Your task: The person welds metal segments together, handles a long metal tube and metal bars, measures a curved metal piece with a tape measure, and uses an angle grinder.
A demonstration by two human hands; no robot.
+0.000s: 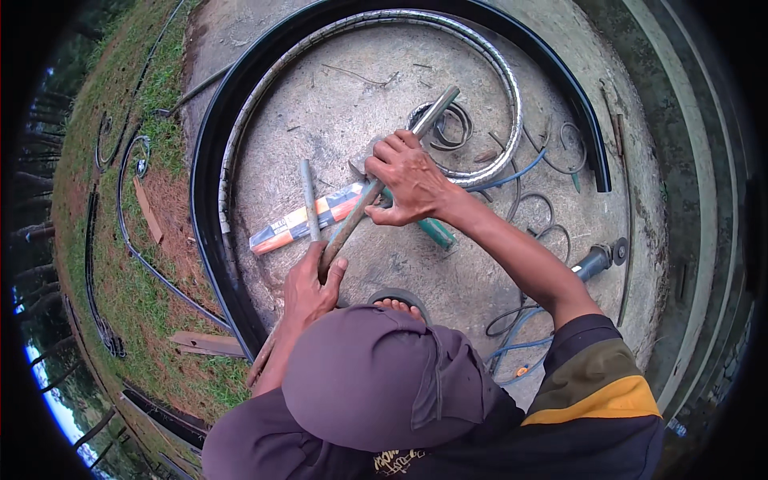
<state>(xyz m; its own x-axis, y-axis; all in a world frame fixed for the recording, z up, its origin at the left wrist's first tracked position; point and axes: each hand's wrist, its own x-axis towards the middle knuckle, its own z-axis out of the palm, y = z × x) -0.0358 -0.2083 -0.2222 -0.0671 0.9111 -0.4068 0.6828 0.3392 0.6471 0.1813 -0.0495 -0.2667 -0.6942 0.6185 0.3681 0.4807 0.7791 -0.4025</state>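
Over the conc. slab (280, 136), both hands are clamped on one long grey-green bar (346, 230), which slants from lower L to upper R in front of the person. R hand (410, 186) is out ahead: forearm runs in diagonally from the R, palm down, knuckles up, fingers curled over the bar approx. mid-length, thumb along its near side. L hand (308, 290) sits lower & closer to the body, bar's near end btwn thumb & fingers; some of those fingers are hidden.

Bar: straight, slim, dull, w/ a worn, patchy surface; far end sticks out past R hand. Beside it, a short, smooth grey rod (309, 192) lies across a flat orange & white pkg (276, 234), its near end reaching L hand; can't tell if they touch. Green handle (434, 231), smooth & rounded, pokes out below R wrist.

Around all this: a shiny, ribbed silver hoop (512, 80) inside a wider, smooth black curved strip (202, 160). Slab is rough, grey, stained. Off R, a grinder (596, 262) w/ round disc, near thin loose cables (552, 232).
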